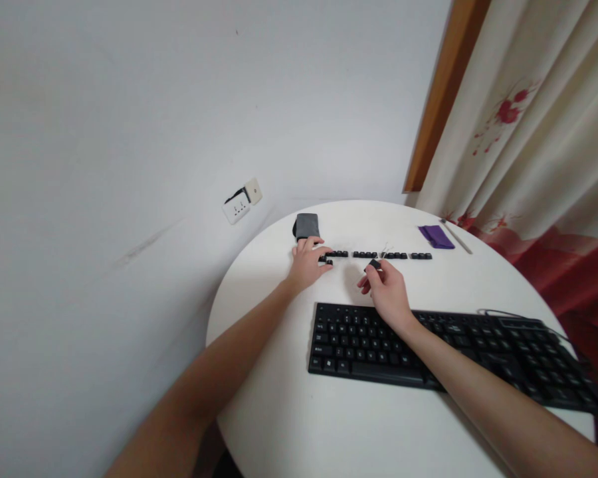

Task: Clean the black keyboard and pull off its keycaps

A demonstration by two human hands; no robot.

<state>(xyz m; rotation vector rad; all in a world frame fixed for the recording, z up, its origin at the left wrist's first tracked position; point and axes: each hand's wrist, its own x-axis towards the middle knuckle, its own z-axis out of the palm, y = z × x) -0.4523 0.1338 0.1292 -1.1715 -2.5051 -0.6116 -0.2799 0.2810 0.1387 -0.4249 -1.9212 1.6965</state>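
Observation:
My left hand [306, 263] rests at the left end of a row of loose black keycaps [365, 255], thumb and fingers apart. A single keycap [329, 263] lies at the tip of its thumb; whether they touch I cannot tell. Just above the table, my right hand [389, 290] pinches a small black piece [373, 265] between thumb and fingers. Thin wires [387, 249] stick up beside it, so it looks like a wire keycap puller. Under my right wrist lies a black keyboard [369, 372], partly covered by the forearm.
A grey pouch [307, 226] lies beyond my left hand on the round white table [279, 398]. At the far right are a folded purple cloth [436, 237] and a thin brush-like stick [457, 238]. A wall with a socket [236, 208] borders the left; a curtain [533, 133] hangs right.

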